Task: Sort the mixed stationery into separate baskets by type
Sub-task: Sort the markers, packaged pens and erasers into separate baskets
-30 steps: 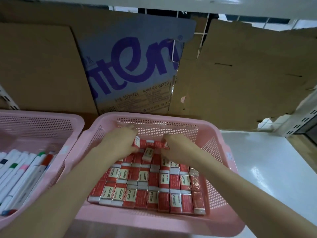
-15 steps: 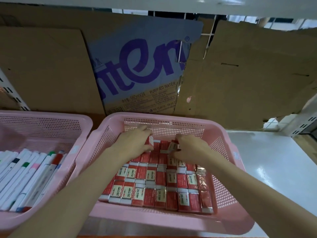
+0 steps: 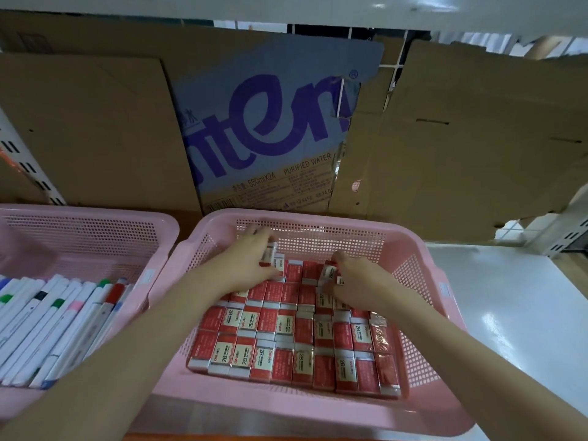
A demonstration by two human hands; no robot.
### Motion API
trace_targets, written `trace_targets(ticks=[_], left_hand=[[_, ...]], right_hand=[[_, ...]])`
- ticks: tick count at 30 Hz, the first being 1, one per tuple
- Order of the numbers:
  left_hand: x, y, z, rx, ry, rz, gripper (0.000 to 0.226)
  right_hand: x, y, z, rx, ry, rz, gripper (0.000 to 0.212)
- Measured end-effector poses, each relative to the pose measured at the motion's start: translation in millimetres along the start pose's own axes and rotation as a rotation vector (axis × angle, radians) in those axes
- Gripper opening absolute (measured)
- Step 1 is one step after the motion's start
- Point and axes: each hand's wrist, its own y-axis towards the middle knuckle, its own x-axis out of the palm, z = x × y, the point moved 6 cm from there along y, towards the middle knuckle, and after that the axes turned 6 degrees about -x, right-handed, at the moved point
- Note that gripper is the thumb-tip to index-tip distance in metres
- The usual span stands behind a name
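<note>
Far left, the marker basket (image 3: 86,224) sits with its markers (image 3: 57,319) lying side by side — that type looks settled. Beside it, the eraser basket (image 3: 423,268) holds the erasers (image 3: 286,342), red-sleeved blocks packed flat in rows across its floor, and both hands work at the back row.

The left hand (image 3: 251,262) reaches in over the near rim, forearm running up from the lower left, fingers curled round an eraser held on edge (image 3: 270,257) near the far wall. My read: this one wants laying flat, label up, slid snug against its neighbour so the row closes without a gap.

Across to the right hand (image 3: 356,281) — arm coming in from the lower right, wrist low over the stack, thumb up, fingertips pinching a tilted eraser (image 3: 329,272) just above the packed rows. Best to lower it square to the row and press lightly; a skewed drop could nudge the neat blocks below out of line.

The white desk (image 3: 525,313) lies beyond the basket on the right.
</note>
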Motion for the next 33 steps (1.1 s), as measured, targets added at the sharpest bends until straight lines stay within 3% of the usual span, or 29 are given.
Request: trace_targets(ticks=[5,11,16,19,26,33], left_hand=[[17,6,30,0.202,0.268,0.106,0.068],[26,6,23,0.220,0.425,0.102,0.064],[13,2,2,0.213,0.382,0.095,0.043],[6,0,-9,0.147,0.319,0.136,0.042],[6,-6,-4,0.113,0.342,0.163,0.047],[14,7,7,0.127,0.422,0.171,0.040]], right_hand=[[0,-3,1,0.005,-0.003,0.011,0.049],[-1,-2,-1,-0.002,-0.044,0.009,0.045],[-2,4,-9,-0.023,-0.081,-0.001,0.040],[-2,11,-19,-0.043,-0.067,0.010,0.034],[2,24,-51,-0.141,-0.013,0.061,0.066],[-4,3,-30,-0.052,0.162,-0.001,0.033]])
